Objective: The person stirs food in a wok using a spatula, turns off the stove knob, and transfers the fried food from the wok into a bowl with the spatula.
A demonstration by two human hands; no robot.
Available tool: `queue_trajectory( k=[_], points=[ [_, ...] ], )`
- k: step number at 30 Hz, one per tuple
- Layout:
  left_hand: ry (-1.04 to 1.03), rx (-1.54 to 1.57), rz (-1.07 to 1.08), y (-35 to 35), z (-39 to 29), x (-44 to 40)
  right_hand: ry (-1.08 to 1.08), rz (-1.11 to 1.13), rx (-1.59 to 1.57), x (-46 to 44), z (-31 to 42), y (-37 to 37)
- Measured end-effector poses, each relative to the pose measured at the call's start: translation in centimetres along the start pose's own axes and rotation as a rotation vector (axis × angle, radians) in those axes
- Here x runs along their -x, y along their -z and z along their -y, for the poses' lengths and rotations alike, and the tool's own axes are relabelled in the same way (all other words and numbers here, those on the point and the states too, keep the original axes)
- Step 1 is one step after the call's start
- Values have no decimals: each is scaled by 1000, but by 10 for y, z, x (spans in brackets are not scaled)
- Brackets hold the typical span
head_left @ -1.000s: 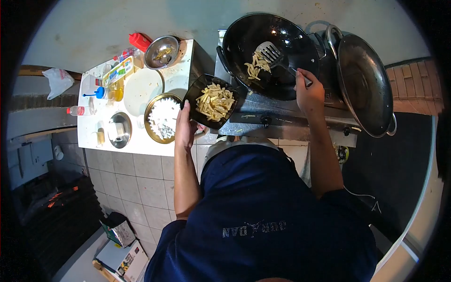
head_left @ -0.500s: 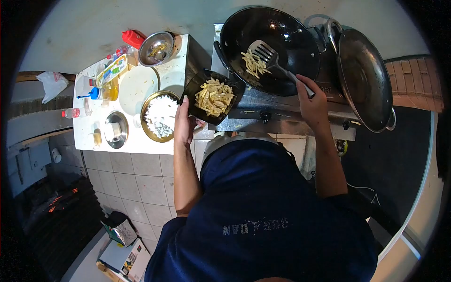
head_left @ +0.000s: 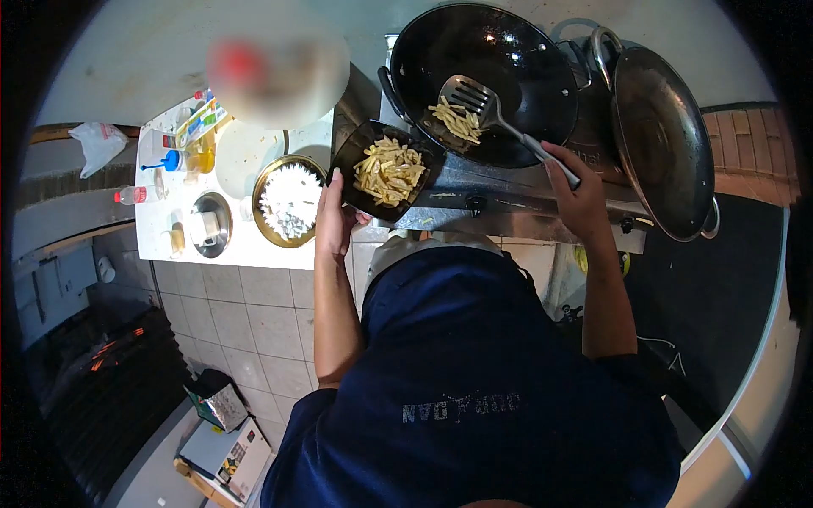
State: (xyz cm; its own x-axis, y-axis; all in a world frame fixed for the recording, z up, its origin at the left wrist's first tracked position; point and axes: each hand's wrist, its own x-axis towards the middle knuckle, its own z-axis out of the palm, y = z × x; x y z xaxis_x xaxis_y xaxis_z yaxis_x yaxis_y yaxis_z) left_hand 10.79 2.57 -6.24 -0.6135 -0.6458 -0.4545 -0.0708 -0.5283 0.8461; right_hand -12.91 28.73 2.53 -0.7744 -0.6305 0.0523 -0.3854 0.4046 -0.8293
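Observation:
My left hand (head_left: 334,216) grips the near left edge of a dark square bowl (head_left: 362,146) heaped with pale cut strips (head_left: 389,173) that look like fries. In my right hand (head_left: 578,188) is the handle of a slotted spatula (head_left: 511,127). Its metal head rests inside a large black wok (head_left: 525,80) on the stove, with a small pile of the same strips (head_left: 458,120) at its edge. The bowl is just left of the wok, close to its rim. Both hands are closed round what they hold.
A second wok (head_left: 665,144) stands on the right. On the white table (head_left: 254,254) at left are a gold-rimmed bowl (head_left: 268,230) of white pieces, a steel bowl (head_left: 222,241), an oil bottle (head_left: 203,159) and a blue-capped bottle (head_left: 172,161). Stove knobs (head_left: 476,206) line the front. A blurred patch hides the table's back.
My right hand has moved slightly right and down with the spatula. The strips by its head have shifted a little lower within the wok. The left hand still holds the bowl.

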Motion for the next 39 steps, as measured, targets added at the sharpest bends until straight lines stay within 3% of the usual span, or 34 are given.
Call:
queue_trajectory(
  k=[11, 17, 22, 33, 39],
  points=[
    [-1, -14, -101, -17, 21, 15, 133, 134, 27, 12, -20, 36],
    [-33, -13, -100, -29, 25, 26, 334, 111, 90, 14, -31, 48],
    [-82, 104, -87, -29, 37, 24, 429, 20, 48, 11, -40, 37],
    [-123, 77, -140, -43, 32, 37, 390, -26, 138, 2, -29, 37],
    [-104, 62, -119, -35, 32, 30, 475, -218, 167, -20, -25, 25]
  ],
)
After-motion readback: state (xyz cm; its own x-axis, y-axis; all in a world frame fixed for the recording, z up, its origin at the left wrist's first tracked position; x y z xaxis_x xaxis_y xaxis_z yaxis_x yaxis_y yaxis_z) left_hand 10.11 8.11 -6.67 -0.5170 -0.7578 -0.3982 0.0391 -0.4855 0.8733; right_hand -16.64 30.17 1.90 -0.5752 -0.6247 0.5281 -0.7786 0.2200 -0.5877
